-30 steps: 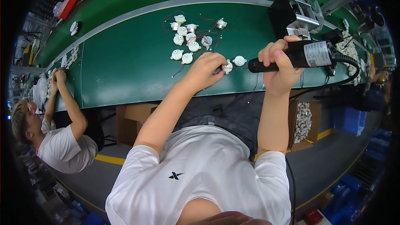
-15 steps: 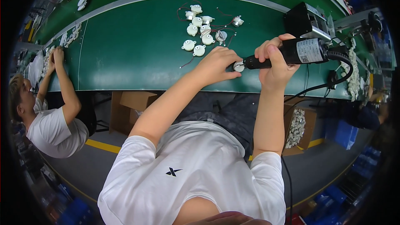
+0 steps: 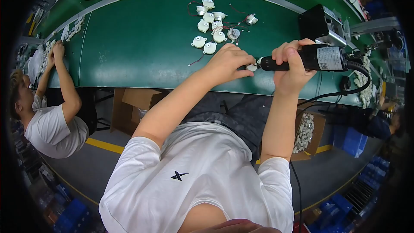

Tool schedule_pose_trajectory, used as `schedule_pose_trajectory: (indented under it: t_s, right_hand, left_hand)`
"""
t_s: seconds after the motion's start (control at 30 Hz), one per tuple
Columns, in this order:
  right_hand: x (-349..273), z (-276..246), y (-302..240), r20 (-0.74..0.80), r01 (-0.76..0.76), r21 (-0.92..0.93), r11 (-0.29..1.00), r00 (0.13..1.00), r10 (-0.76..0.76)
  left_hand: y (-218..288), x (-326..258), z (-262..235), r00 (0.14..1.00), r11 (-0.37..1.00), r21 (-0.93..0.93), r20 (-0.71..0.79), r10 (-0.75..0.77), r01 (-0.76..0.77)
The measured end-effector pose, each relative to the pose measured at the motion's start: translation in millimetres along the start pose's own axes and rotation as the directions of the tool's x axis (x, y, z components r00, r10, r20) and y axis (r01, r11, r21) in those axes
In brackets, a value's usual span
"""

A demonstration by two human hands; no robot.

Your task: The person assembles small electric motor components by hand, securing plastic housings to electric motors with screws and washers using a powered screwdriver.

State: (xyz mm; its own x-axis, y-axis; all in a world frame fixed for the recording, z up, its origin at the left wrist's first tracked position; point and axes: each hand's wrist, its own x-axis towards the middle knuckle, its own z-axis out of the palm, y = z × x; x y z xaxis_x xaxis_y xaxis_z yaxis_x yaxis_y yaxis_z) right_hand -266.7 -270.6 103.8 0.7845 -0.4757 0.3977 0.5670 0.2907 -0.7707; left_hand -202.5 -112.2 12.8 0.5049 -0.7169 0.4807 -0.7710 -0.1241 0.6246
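Lower in view now than half a second back sits the cluster of small white motors (image 3: 211, 26), sliding down the green bench (image 3: 138, 47) as our head tips; our hands stay locked together at the same job.

We've got our left hand (image 3: 228, 62) curled in, fingertips pinched tight on a small white motor (image 3: 252, 67) right at the near edge of the bench. Our right hand (image 3: 293, 67) is wrapped fully around the black electric screwdriver (image 3: 310, 58), held level, its dark tip pressed against that little motor. Both arms are raised out over our lap, white shirt below.

A black cable (image 3: 345, 90) loops off the tool's back end and drops away to the right. Just behind it stands a black box unit (image 3: 317, 23) on the bench. The loose motors, some trailing red wires, lie well apart from our hands, further up the green surface.

Off to the left, another person in a white shirt (image 3: 47, 125) reaches both hands onto the bench end, working at a heap of white parts (image 3: 71, 28). A cardboard box (image 3: 129, 108) sits under the bench between us.
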Motion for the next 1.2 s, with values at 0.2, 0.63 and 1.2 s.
schedule_pose_trajectory:
  t_s: [0.2,0.63,1.2]
  right_hand:
    - [1.7,-2.4,0.0,0.005,0.006,0.013,1.000,1.000,-0.006]
    - [2.5,0.6,0.3,0.029,-0.004,-0.018,1.000,1.000,0.005]
    - [1.7,-3.2,-2.1,0.040,-0.005,-0.010,1.000,0.999,0.005]
  left_hand:
    - [-2.7,-1.0,1.4,1.000,1.000,-0.026,-0.007,-0.006,0.006]
    - [-3.4,-1.3,1.6,0.999,0.995,-0.082,-0.006,-0.054,0.054]
    - [-1.6,-1.1,-0.1,0.997,0.992,-0.099,0.010,-0.080,0.080]
